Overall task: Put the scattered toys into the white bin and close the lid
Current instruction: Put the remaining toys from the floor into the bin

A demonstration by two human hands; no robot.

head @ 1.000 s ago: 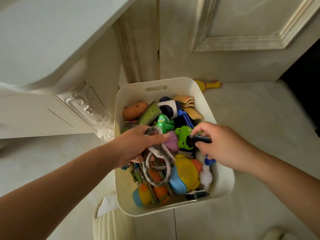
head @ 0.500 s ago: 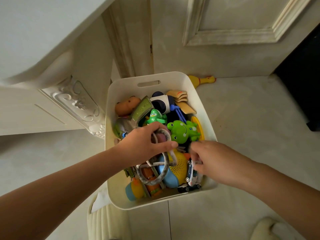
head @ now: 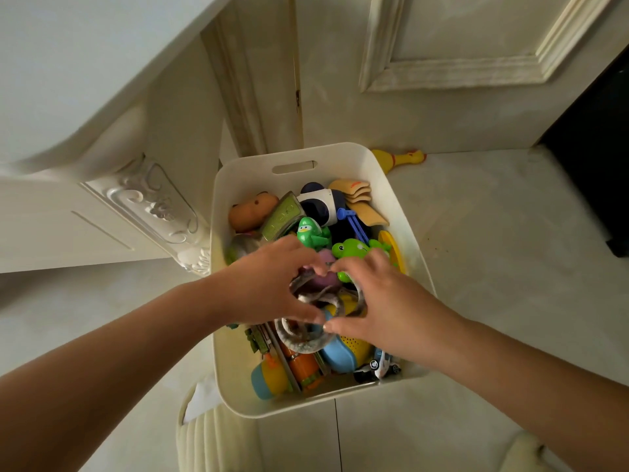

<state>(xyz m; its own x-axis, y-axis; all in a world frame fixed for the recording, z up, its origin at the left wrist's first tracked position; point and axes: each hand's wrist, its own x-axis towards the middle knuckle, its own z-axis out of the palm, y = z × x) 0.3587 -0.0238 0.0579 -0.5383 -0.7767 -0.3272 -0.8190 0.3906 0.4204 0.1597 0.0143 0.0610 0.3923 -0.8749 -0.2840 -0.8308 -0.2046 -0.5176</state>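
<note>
working inside the white bin (head: 340, 155) right now, down on the pale floor (head: 493, 267) beside the carved cabinet leg (head: 153, 206). gripping the grey coiled toy (head: 299, 338) with the left hand (head: 269, 287), with fingers curled over the top loop and thumb tucked under. clasping the same coil with the right hand (head: 384, 301) from the other side, with the thumb tip against the lower loop and a strand beneath the fingers. looks like the packing step: settling that coil onto a heap already near the rim, just by the green frog (head: 354, 248) and above the blue and yellow toy (head: 343, 352). not done gathering, though: spotting a yellow rubber chicken (head: 398, 158) out on the floor, right behind the bin's far corner. calls next for letting go of the coil once flat, then reaching past the far wall for that chicken. after that, needs the lid, and cannot place it for sure; maybe the ribbed cream piece (head: 211, 437) at the near edge, maybe not. worth pressing the pile low first, or risks a lid riding up on the toys.
</note>
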